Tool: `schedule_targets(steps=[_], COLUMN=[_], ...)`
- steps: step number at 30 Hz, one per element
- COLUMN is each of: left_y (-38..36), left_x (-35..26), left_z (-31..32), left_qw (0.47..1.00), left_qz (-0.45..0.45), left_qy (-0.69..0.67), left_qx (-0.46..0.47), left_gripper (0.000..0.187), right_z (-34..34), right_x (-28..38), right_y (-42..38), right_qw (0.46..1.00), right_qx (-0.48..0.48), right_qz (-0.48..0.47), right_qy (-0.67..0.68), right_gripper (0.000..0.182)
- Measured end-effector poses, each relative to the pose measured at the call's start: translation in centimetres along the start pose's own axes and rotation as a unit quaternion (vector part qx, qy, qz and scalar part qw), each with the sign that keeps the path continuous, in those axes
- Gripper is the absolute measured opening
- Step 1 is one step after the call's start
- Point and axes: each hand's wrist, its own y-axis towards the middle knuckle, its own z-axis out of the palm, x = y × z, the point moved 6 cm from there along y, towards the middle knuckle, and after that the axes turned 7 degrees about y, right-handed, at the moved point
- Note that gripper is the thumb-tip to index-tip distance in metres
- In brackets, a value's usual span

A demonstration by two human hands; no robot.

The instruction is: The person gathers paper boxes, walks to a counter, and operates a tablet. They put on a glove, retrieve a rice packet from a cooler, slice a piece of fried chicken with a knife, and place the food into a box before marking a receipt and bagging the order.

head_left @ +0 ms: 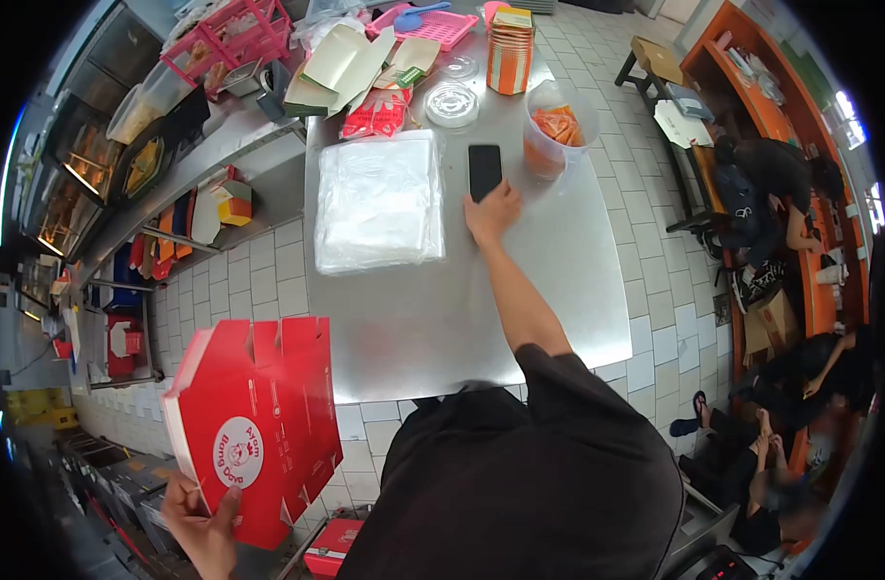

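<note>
Left hand [203,524] pinched flat red cartons [269,425] by their lower edge, near the tabletop [462,329]. Right hand [494,213] touched the near end of a black phone [484,168] lying on the tabletop; whether it gripped could not be told. White plastic stack [378,203] lay left of the phone, clear tub [545,159] right.

Flattened cardboard boxes [278,416]: solid red, pale edges, round white logo [239,453] with red lettering and drawing, small white print. Phone [484,170]: black. Plastic bag stack [379,205]: translucent white. Tabletop [462,324]: silver-grey. Food [556,126] in the clear tub: orange. Carton stack [510,56]: orange with whitish bands. Mesh basket [446,29]: pink; spoon [418,14]: blue. Shirt [529,474] nearest me: plain black. Floor tiles [655,288]: pale grey, darker grid lines. Shelving [723,43]: orange.
</note>
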Motion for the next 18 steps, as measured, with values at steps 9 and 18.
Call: schedule_targets(steps=[9,18], left_y=[5.0,9.0], left_x=[-4.0,-0.1], left_z=[3.6,13.1], left_qw=[0.982,0.951], left_qz=[0.028,0.181], left_qy=[-0.184,-0.199], left_qx=[0.039,0.152], left_gripper=[0.038,0.020], right_z=[-7.5,-13.9], right_x=[3.0,2.3], right_y=[-18.4,-15.1], right_qw=[0.396,0.670], right_qx=[0.565,0.409], right_qz=[0.345,0.288], right_qy=[0.636,0.548], right_gripper=[0.052,0.054])
